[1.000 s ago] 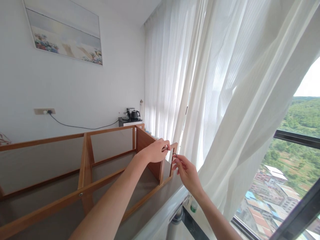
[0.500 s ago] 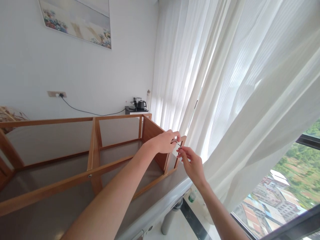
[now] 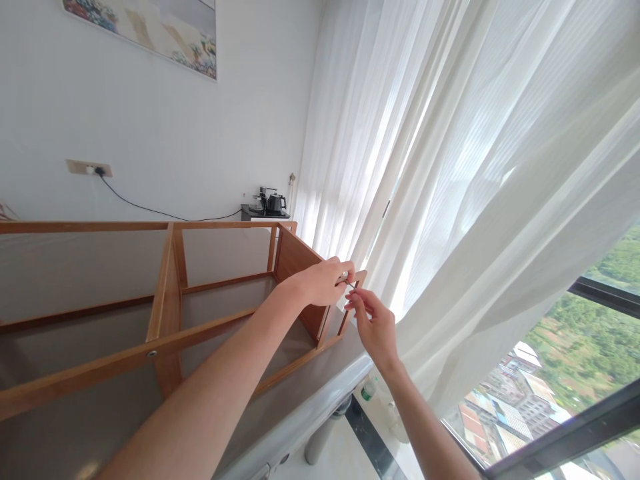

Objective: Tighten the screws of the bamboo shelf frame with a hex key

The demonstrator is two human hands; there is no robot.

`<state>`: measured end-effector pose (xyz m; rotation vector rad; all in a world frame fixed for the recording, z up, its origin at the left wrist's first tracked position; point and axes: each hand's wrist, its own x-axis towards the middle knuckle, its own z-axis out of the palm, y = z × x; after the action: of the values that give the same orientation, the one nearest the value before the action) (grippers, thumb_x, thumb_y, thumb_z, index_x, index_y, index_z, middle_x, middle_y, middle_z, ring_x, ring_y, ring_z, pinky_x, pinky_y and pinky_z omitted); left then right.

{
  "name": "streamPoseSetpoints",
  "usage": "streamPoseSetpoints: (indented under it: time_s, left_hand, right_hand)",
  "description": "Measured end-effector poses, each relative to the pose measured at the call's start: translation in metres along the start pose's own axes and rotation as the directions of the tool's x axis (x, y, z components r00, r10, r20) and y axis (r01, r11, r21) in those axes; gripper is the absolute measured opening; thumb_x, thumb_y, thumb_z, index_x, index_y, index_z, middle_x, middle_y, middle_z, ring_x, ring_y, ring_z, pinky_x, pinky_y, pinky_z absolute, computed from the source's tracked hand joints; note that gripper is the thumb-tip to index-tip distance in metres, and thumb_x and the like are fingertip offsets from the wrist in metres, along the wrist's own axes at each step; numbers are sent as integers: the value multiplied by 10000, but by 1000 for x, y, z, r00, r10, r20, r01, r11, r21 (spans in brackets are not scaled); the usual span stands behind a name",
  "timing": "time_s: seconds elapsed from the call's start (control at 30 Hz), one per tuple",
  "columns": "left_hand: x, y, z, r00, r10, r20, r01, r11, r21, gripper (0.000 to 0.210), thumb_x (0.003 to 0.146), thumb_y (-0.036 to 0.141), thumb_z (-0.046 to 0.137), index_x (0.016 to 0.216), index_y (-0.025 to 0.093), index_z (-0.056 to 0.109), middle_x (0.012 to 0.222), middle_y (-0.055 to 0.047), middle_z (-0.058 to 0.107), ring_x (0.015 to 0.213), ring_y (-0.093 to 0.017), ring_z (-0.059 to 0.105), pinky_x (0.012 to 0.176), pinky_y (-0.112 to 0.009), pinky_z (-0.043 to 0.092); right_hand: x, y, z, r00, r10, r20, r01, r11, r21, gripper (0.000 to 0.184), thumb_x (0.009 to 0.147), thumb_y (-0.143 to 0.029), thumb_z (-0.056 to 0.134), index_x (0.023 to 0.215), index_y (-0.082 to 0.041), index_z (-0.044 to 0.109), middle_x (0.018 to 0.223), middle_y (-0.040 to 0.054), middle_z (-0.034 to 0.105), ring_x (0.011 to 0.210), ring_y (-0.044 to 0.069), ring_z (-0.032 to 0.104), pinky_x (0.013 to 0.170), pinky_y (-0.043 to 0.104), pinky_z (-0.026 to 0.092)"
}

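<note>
Barely discernible rod (image 3: 352, 286) in right hand (image 3: 375, 328), frame (image 3: 85, 375) cropped

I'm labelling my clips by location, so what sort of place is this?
Likely a room in a home, perhaps a flat well above the ground: a framed picture hangs on the wall, long white curtains hang nearby, and rooftops show far below outside.

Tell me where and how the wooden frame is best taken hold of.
The wooden frame would probably be best gripped from above by its near long rail, left of the round metal fitting. That rail is slim with open space on either side, so fingers could wrap it, away from the left hand and right hand.
</note>
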<state>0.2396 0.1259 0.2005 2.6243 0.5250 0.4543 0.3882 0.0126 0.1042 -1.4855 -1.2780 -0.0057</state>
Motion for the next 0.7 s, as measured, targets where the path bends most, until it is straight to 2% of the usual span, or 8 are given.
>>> streamPoseSetpoints:
  time_s: [0.13,0.37,0.5,0.6,0.7]
  left_hand:
    - [0,-2,1,1000,-3,-2,3,1000,-19,154,949,237,490,1055,256,599,1136,-41,599,693,-125,571,669,-268,464]
    - [1,-5,2,1000,0,-6,0,1000,-20,166,943,250,490,1053,259,613,1117,-46,610,678,-131,569,650,-272,469]
    - [2,-5,3,1000,1,-3,-1,1000,-18,178,941,247,501,1073,259,619,1152,-49,607,724,-138,597,713,-279,495]
    - [3,-6,4,1000,21,-11,-21,1000,-18,181,940,232,503,1074,261,620,1160,-47,602,811,-154,632,782,-281,505]
    - [4,-7,5,1000,20,-13,-20,1000,-7,184,946,236,491,1073,269,621,1163,-46,603,798,-155,634,774,-286,505]
  right_hand:
    - [-1,-1,-2,1000,-24,-1,24,998,-64,318,1028,-510,510,1067,-248,687,964,56,784,833,228,766,678,316,586]
    - [1,-1,-6,998,-42,51,46,996,-82,340,1045,-505,470,1052,-256,702,932,50,781,842,227,764,665,302,578]
    - [4,-2,-12,996,-75,47,81,988,-134,367,1036,-513,474,1073,-252,729,993,61,787,819,226,754,601,293,564]
    - [6,-2,-17,991,-115,73,127,973,-193,383,1041,-508,459,1117,-253,734,998,65,787,797,223,738,631,310,568]
    - [5,-3,-17,993,-51,109,66,987,-144,381,1035,-529,477,1091,-251,730,975,65,787,799,231,747,626,311,562]
